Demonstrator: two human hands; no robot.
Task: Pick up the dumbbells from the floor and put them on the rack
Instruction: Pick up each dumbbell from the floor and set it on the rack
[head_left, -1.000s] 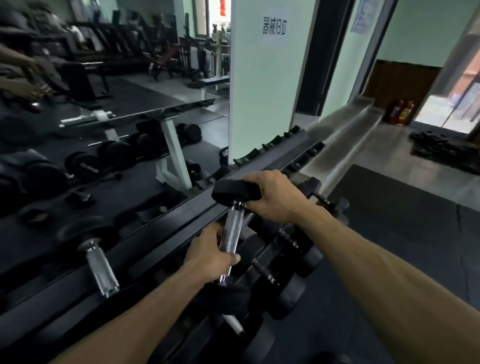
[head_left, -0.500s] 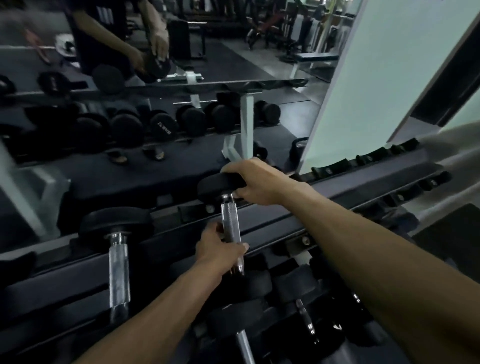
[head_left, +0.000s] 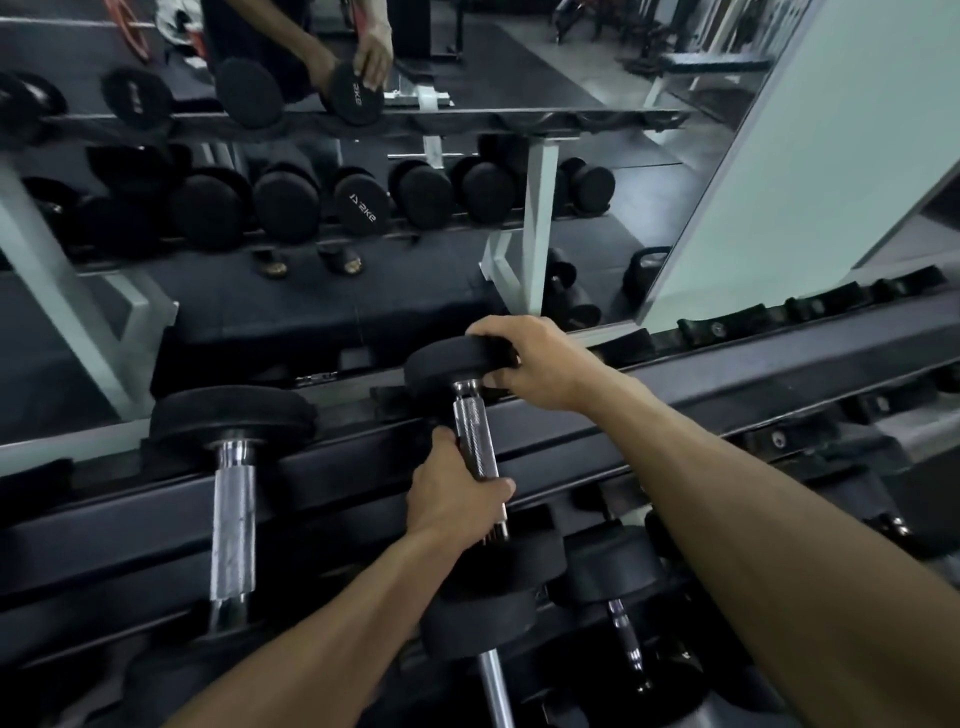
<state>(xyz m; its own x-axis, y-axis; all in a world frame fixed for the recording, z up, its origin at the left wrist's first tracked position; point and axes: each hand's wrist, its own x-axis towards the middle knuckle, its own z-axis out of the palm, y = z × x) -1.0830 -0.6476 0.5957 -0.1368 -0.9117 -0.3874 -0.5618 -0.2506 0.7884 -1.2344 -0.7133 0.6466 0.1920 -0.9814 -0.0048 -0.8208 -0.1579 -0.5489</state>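
Note:
A black dumbbell (head_left: 448, 366) with a knurled chrome handle lies across the top rails of the black rack (head_left: 675, 415), its far head near the mirror. My left hand (head_left: 452, 504) is wrapped around the handle's near half. My right hand (head_left: 530, 364) grips the far rubber head from the right side. The near head sits just below my left hand. A second, larger dumbbell (head_left: 234, 499) rests on the same tier to the left, untouched.
Lower tiers hold several more dumbbells (head_left: 618, 577). A wall mirror (head_left: 322, 270) behind the rack reflects me, the rack and the gym. Empty black saddles (head_left: 717, 328) run along the top rail to the right. A pale wall panel (head_left: 831, 156) stands at the right.
My view has swung left and down toward the rack and mirror. The held dumbbell has settled lower onto the top rails beside the larger one; both hands keep their grip.

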